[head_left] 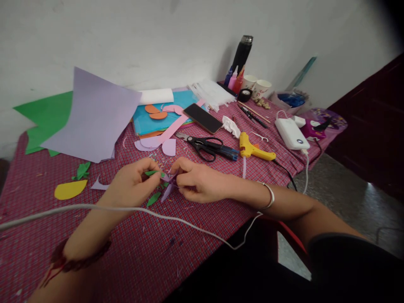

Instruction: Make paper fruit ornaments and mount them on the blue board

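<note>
Petals of purple paper [167, 192] on the near side, pinched narrowly by the right hand [200, 182]; left hand [134, 184] nips a green leaf [153, 173], probably steadying small parts. Beyond lie black scissors [193, 139], yellow glue gun [248, 148] to the right, likely for easy reach.

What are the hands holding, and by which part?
Left hand: a green piece, exact spot unclear; right hand: a purple piece, apparently by its right side.

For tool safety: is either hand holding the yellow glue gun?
No, the glue gun lies on the checked tablecloth, apart from the left hand and right hand.
</note>
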Motion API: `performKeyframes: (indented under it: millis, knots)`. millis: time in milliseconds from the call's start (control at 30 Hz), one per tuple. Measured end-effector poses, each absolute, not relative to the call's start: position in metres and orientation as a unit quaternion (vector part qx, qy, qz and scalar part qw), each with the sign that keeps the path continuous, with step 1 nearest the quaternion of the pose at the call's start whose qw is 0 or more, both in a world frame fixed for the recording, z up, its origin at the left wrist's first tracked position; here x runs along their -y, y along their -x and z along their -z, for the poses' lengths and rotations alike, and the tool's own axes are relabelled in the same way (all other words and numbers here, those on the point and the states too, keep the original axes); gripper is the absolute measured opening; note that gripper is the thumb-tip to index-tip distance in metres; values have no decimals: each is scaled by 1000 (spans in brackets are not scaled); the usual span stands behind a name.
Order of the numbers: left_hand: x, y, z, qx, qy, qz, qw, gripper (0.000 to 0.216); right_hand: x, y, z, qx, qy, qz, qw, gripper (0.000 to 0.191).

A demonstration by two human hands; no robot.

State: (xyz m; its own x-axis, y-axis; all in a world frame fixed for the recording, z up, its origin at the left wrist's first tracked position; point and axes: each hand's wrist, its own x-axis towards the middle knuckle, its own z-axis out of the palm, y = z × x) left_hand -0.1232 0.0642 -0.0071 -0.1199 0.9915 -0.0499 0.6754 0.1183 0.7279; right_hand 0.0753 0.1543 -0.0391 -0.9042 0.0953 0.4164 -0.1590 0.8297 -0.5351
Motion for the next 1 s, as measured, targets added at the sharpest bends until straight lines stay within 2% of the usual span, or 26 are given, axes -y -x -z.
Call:
performKeyframes:
  millis: [100, 200, 300, 467, 700, 1000]
  knots:
    - [-63, 127, 3, -713, -557, -287, 314, 23, -154, -75, 39, 929, -13, -297, 222, 14]
    - [-60, 130, -4, -728, -548, -281, 302, 30, -154, -75, 39, 929, -8, -298, 219, 13]
    - [-59, 130, -8, -693, -588, -292, 299, 25, -154, -75, 39, 931, -5, -296, 214, 12]
    - [-60, 123, -5, -617, -652, -267, 351, 20, -153, -75, 39, 933, 3, -293, 211, 13]
    - [-60, 124, -2, -647, -628, -217, 374, 21, -156, -76, 38, 940, -6, -239, 243, 14]
    - [-64, 134, 9, -680, -581, -265, 361, 23, -155, -74, 40, 948, 31, -177, 262, 19]
